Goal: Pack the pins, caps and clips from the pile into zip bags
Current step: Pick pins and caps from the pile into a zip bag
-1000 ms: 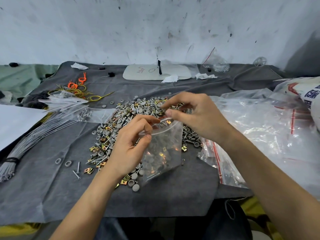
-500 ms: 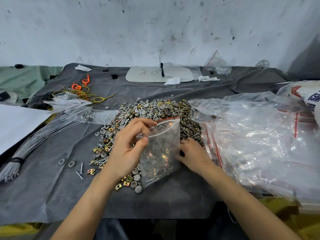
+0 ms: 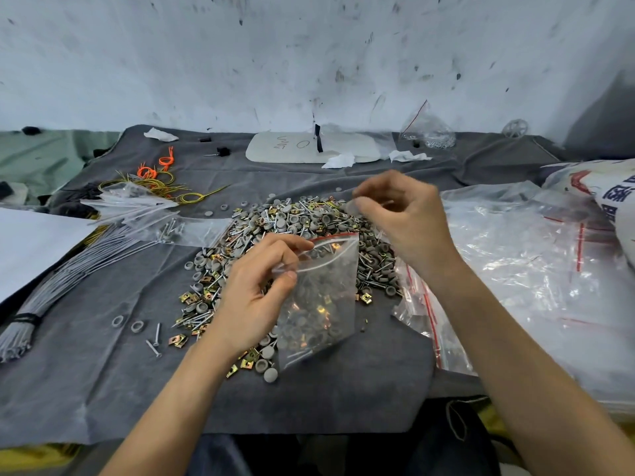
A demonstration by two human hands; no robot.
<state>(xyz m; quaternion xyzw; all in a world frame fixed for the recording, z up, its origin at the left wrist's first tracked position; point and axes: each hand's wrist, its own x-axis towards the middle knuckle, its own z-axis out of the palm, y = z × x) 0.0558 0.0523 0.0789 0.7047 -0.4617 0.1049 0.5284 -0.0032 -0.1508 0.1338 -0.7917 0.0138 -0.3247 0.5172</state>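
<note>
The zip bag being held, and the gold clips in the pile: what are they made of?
Zip bag: thin clear plastic, glossy. Its contents show through, it crinkles, and a red strip runs along the mouth. Gold clips: probably stamped sheet metal with a yellowish plating. They glint, though they are too small to be sure.

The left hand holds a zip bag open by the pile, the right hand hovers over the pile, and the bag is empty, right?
Not quite. The head view shows the zip bag already holds grey caps and gold clips. The rest stands: the left hand holds it open, and the right hand, pinching a grey piece, hovers over the pile.
</note>
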